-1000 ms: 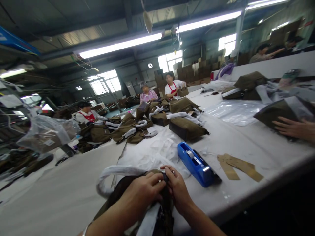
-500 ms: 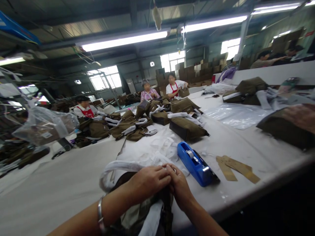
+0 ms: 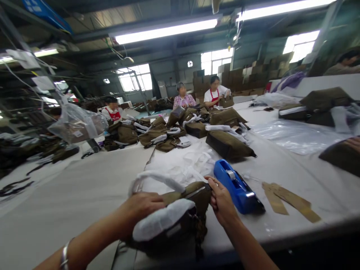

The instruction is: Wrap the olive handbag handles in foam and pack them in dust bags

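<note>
An olive-green handbag with dark trim lies at the near edge of the table, its handles wrapped in white material. My left hand rests over the bag's left side, fingers bent around it and partly hidden behind the wrapped handle. With thumb and fingers pinched together, my right hand grips the bag's upper right corner. Just beyond the right hand stands a blue tape dispenser. White wrapping strips are heaped behind the bag.
Flat brown card pieces lie right of the dispenser. Several olive bags are piled across the table. Clear plastic sheets spread at right, beside another person's hand on a bag. Co-workers are at the far side.
My hands were together over the bag; now they are apart, left hand on its left side, right hand at its corner. The bag shows more fully, and the view has shifted left.
</note>
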Tool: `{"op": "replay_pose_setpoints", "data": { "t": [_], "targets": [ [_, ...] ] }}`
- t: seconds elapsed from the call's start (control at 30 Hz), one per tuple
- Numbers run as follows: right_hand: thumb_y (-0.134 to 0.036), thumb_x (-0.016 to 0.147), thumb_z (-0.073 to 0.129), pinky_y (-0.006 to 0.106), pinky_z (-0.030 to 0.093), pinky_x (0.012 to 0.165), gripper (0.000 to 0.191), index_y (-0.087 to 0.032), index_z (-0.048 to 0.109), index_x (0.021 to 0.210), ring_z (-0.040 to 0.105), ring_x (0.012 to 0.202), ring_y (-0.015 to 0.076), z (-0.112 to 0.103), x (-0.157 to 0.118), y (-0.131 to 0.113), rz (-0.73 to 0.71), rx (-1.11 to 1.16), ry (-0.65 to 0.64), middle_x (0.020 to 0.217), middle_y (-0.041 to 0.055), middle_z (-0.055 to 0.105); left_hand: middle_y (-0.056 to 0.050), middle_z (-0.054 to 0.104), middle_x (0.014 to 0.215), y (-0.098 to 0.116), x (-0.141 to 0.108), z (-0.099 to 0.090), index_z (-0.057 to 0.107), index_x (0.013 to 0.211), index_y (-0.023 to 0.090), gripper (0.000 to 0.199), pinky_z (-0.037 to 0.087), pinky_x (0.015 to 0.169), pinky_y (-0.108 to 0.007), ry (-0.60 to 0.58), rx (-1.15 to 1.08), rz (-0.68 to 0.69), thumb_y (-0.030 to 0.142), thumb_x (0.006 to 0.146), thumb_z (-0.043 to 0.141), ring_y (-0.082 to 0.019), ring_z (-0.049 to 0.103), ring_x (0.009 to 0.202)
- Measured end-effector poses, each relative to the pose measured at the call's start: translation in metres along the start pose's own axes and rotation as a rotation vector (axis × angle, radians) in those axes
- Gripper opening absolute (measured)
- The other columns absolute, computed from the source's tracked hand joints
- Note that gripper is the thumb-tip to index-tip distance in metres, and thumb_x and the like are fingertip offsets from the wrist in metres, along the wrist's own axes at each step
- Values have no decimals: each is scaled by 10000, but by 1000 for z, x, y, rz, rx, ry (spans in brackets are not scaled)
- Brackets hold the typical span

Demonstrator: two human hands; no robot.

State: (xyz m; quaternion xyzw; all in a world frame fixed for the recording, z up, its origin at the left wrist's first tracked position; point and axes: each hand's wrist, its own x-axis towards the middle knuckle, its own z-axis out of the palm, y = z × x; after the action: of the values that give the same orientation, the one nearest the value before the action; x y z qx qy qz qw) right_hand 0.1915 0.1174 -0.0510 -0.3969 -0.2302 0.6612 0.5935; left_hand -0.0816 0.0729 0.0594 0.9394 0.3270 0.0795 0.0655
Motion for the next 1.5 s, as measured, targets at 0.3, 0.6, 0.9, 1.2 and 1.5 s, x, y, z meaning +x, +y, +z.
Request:
{"op": "replay_pose_setpoints", "data": {
  "t": [0.3, 0.6, 0.9, 1.2, 1.5],
  "targets": [
    [-427, 656, 860, 89, 193, 300, 517, -159, 670, 1055, 253, 359, 7, -7, 21, 0, -19, 51, 92, 504, -140, 321, -3, 710, 844, -21, -120, -4, 701, 918, 243, 268, 502, 675, -176, 146, -4, -335, 128, 970, 465, -116, 677, 725],
    [-414, 911, 656, 416, 542, 971, 461, -255, 569, 1335, 638, 1125, 252, -9, -30, -1, -787, -650, 99, 1240, 89, 660, -72, 681, 1274, 45, -76, 33, 547, 1378, 262, 423, 596, 877, -249, 742, 168, -592, 338, 965, 595, -184, 741, 955],
    [-40, 899, 592, 284, 566, 866, 396, -248, 683, 1223, 679, 974, 179, 27, -53, -3, -1402, -849, -226, 1051, 67, 699, -75, 672, 1073, 77, -18, 40, 550, 1438, 225, 655, 526, 955, -280, 945, 528, -136, -37, 847, 658, -189, 647, 992],
    [-392, 960, 622, 203, 455, 535, 257, -159, 724, 930, 604, 557, 113, 13, -42, -18, -371, -495, -747, 657, 26, 682, -30, 651, 573, 72, -24, 18, 766, 812, 157, 472, 426, 516, -193, 219, -809, -477, 519, 978, 512, -116, 582, 509],
    [-608, 830, 701, 187, 355, 504, 449, -163, 651, 859, 476, 525, 87, 20, -38, -15, -235, -273, -715, 606, -27, 557, -60, 735, 811, 79, -15, 9, 742, 913, 198, 517, 534, 613, -253, 881, -615, -805, 694, 825, 625, -185, 673, 670]
  ]
}}
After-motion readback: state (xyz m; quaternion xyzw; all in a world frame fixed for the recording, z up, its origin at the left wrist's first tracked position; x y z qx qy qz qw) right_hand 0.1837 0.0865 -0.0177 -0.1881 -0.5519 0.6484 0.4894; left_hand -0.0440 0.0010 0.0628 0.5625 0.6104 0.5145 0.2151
